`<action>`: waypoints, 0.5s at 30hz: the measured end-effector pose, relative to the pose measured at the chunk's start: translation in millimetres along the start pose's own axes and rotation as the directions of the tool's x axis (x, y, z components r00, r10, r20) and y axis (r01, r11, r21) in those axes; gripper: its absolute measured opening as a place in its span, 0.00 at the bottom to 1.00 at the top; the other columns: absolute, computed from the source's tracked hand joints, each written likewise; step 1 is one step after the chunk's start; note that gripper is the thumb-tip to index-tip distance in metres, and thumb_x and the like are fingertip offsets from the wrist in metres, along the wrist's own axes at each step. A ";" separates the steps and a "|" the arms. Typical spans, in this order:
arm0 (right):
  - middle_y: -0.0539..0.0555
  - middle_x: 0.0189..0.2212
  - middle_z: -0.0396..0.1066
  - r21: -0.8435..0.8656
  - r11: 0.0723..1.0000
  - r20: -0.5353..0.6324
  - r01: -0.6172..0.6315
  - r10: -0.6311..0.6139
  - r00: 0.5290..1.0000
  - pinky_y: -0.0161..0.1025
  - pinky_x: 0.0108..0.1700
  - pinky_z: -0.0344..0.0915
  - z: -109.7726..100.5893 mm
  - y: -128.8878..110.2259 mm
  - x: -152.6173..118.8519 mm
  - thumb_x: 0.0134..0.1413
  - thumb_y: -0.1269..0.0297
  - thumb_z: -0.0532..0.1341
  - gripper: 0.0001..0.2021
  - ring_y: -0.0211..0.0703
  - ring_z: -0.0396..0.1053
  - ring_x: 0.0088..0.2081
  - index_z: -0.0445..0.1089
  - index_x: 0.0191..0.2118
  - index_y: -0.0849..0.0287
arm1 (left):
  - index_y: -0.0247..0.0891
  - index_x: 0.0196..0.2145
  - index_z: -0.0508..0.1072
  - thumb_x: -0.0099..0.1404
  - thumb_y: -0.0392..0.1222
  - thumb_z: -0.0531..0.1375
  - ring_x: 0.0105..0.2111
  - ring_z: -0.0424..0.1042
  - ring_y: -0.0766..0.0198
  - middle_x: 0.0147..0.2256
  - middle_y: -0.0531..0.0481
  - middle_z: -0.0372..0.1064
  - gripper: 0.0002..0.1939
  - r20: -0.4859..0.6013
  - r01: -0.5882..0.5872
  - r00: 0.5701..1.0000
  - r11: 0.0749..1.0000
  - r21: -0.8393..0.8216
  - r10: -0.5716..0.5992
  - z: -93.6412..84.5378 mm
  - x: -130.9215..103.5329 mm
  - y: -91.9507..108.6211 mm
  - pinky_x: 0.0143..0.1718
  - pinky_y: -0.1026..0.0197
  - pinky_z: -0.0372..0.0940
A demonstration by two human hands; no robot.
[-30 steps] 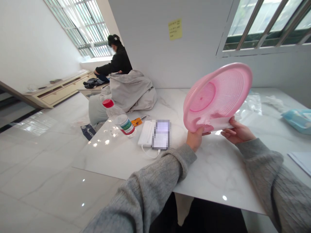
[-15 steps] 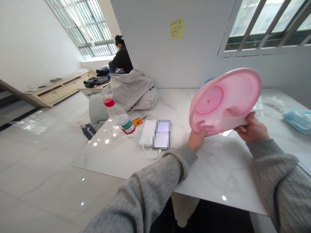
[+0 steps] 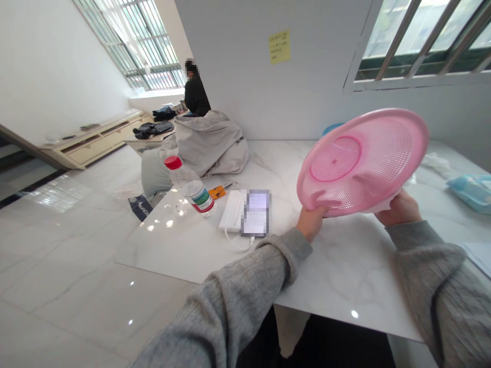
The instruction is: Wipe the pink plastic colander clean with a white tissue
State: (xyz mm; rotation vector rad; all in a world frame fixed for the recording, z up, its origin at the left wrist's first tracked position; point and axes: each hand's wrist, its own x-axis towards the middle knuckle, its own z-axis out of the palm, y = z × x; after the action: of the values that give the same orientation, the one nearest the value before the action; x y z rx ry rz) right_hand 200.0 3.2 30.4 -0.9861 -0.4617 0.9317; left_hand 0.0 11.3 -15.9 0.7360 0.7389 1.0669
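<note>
A pink mesh basket (image 3: 383, 148) is held up above the table, tilted with its open side toward me. My left hand (image 3: 311, 221) is closed on its lower left rim, thumb over the inside edge. Under the right part of the rim, my right hand (image 3: 401, 208) is closed on a white wipe (image 3: 379, 205) pressed against the outside of the basket. The fingers of that hand are mostly hidden behind the basket; their shadowy shape shows faintly through the mesh.
On the white marbled table (image 3: 345, 276) stand a red-capped plastic bottle (image 3: 195, 191), a white power bank (image 3: 231, 212) cabled to a phone (image 3: 256, 213), and an orange card (image 3: 217, 192). A blue wipes pack (image 3: 473, 191) lies right. Beyond grey fabric (image 3: 210, 143) sits a person (image 3: 197, 94).
My right hand has moved the wipe from the inside of the rim to the basket's outer side. The basket has turned slightly, its right side shifting right. The person behind has turned away.
</note>
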 end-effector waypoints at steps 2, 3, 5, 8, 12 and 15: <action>0.57 0.57 0.81 0.034 0.999 0.067 -0.003 0.001 0.998 0.49 0.59 0.79 1.4 2.0 0.5 0.72 0.65 0.55 0.17 0.50 0.80 0.56 0.83 0.49 0.55 | 0.37 0.56 0.78 0.54 0.33 0.68 0.59 0.78 0.45 0.52 0.42 0.83 0.30 -0.015 -0.013 1.000 1.000 0.003 0.013 -0.7 1.4 -1.3 0.65 0.40 0.71; 0.57 0.59 0.80 0.049 0.999 0.101 -0.014 0.009 0.995 0.50 0.61 0.79 0.7 2.8 1.3 0.74 0.61 0.53 0.19 0.51 0.80 0.58 0.83 0.50 0.53 | 0.37 0.57 0.78 0.54 0.34 0.68 0.60 0.78 0.45 0.53 0.42 0.82 0.30 -0.018 -0.016 1.000 1.000 -0.002 0.016 -0.8 1.8 -1.5 0.65 0.40 0.71; 0.56 0.62 0.79 0.054 0.998 0.155 -0.042 0.033 0.987 0.50 0.64 0.76 -2.7 4.4 3.7 0.77 0.49 0.54 0.22 0.53 0.77 0.63 0.84 0.52 0.51 | 0.37 0.58 0.77 0.55 0.34 0.68 0.60 0.78 0.45 0.54 0.41 0.82 0.31 -0.021 -0.015 1.000 1.000 -0.020 0.014 -0.6 1.6 -0.7 0.65 0.39 0.71; 0.56 0.65 0.77 0.001 0.999 0.220 -0.043 0.041 0.975 0.50 0.70 0.71 -9.8 6.7 6.3 0.70 0.33 0.57 0.30 0.57 0.70 0.70 0.84 0.55 0.50 | 0.35 0.58 0.76 0.55 0.35 0.69 0.61 0.78 0.43 0.56 0.39 0.81 0.30 -0.033 -0.007 0.999 0.999 -0.045 0.006 1.1 0.1 2.4 0.65 0.38 0.71; 0.54 0.70 0.72 -0.053 0.999 0.326 0.000 0.018 0.945 0.54 0.74 0.67 -14.0 8.4 4.1 0.63 0.30 0.63 0.33 0.59 0.64 0.74 0.82 0.60 0.49 | 0.34 0.60 0.75 0.55 0.33 0.67 0.58 0.79 0.44 0.53 0.40 0.82 0.32 -0.033 0.001 0.999 0.997 -0.071 -0.004 3.5 -0.4 4.9 0.62 0.37 0.72; 0.54 0.68 0.74 -0.073 0.997 0.299 0.026 -0.003 0.954 0.54 0.75 0.66 -13.1 10.4 2.1 0.56 0.44 0.75 0.27 0.58 0.65 0.74 0.82 0.58 0.49 | 0.34 0.59 0.75 0.56 0.33 0.66 0.56 0.80 0.45 0.53 0.40 0.82 0.31 -0.031 0.002 0.999 0.998 -0.059 -0.004 3.1 1.4 2.0 0.60 0.38 0.74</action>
State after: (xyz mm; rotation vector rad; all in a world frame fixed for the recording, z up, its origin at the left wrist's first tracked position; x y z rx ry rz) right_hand 205.7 0.8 14.7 -0.9112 -0.7632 1.0622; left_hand 2.0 12.7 -12.8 0.6682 0.7321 1.0950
